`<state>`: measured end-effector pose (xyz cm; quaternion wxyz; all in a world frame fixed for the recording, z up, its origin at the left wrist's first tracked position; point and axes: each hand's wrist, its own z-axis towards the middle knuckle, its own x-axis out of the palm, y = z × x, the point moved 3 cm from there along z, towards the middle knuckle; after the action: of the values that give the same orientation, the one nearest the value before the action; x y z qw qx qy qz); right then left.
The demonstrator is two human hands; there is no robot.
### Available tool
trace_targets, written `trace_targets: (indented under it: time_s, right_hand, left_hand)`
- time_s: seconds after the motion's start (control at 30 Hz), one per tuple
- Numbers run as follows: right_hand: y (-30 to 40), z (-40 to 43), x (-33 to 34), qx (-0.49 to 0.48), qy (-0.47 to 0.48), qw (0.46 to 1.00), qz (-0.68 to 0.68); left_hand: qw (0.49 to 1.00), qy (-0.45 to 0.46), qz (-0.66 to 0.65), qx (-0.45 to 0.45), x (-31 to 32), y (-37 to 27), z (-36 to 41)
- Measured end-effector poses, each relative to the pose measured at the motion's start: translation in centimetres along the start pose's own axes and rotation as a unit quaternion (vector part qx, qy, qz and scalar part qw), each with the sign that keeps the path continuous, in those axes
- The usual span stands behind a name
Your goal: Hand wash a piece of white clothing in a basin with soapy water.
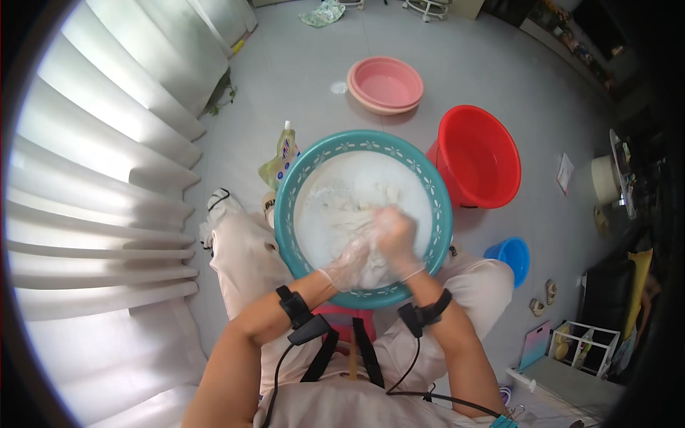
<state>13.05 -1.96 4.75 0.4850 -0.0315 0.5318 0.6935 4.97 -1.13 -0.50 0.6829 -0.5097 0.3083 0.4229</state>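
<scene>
A teal plastic basin (283, 214) with a pale flower pattern around its inner rim holds white suds. Pale wet cloth (348, 219) lies among the suds in the middle. My left hand (353, 262), in a thin clear glove, is at the cloth in the lower part of the basin. Right beside it my right hand (395, 235), also gloved and blurred by motion, is curled with its fingers closed on the cloth. Foam and blur hide how the left fingers are set.
A red bucket (476, 155) stands right of the basin, a small blue bucket (511, 257) lower right. Stacked pink basins (388, 83) sit beyond. A detergent pouch (282, 158) stands at the left. White curtains (107, 214) hang along the left side.
</scene>
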Motion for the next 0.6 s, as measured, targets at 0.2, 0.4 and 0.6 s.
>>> trace_targets:
  time_s: [0.2,0.4,0.6]
  right_hand:
    - [-3.6,2.8,-3.5,0.327,0.051,0.888,0.320]
    - [-3.3,3.4,-5.8,0.398,-0.044,0.770,0.497]
    - [-3.5,2.9,-7.9,0.327,-0.032,0.757,0.565]
  left_hand:
    - [0.445,0.694,-0.546,-0.149,-5.0,1.0,9.0]
    - [0.650,0.621,-0.288,0.329,-5.5,1.7,11.6]
    - [0.841,0.494,0.013,0.220,-6.1,1.5,13.4]
